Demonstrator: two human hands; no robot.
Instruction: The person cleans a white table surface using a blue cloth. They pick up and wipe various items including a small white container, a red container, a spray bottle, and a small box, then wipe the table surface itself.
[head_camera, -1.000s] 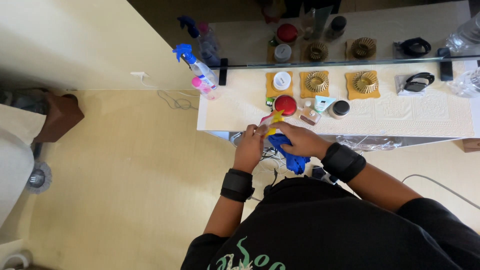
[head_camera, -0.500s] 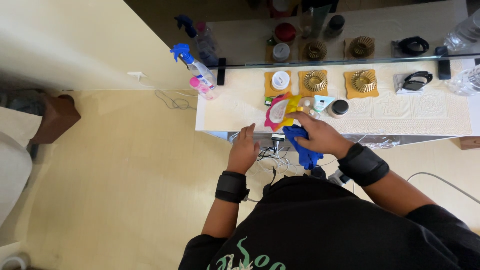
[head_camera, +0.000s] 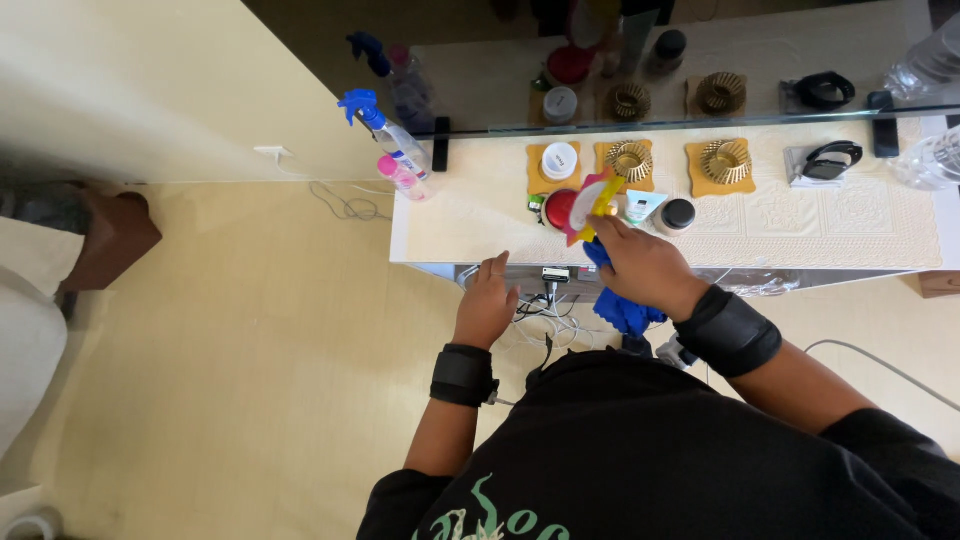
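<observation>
overhead, the white worktop (head_camera: 480, 225) with its patterned lace cover runs along a mirror (head_camera: 760, 60), and the pale yellow floor spreads out below it. the person's right hand (head_camera: 645, 268) rests at the worktop's front edge with its grip closed around two things at once: a blue cloth (head_camera: 622, 305) that bunches under the palm and hangs down past the edge, and a small packet in yellow, pink and white (head_camera: 592, 203) pinched at the fingertips and tilted up over a red round lid (head_camera: 558, 207). the left hand (head_camera: 487, 305) hovers just below the worktop's edge, fingers loosely curled, its grip holding nothing, near a tangle of cables (head_camera: 535, 320). both wrists wear black bands. just beside the packet lie a small white tube (head_camera: 640, 208) and a dark-capped jar (head_camera: 678, 214). behind them two gold wire baskets (head_camera: 628, 160) sit on orange mats, next to a white jar (head_camera: 558, 160). at the worktop's left end stand a blue-topped spray bottle (head_camera: 385, 130) and a small pink bottle (head_camera: 402, 178)
</observation>
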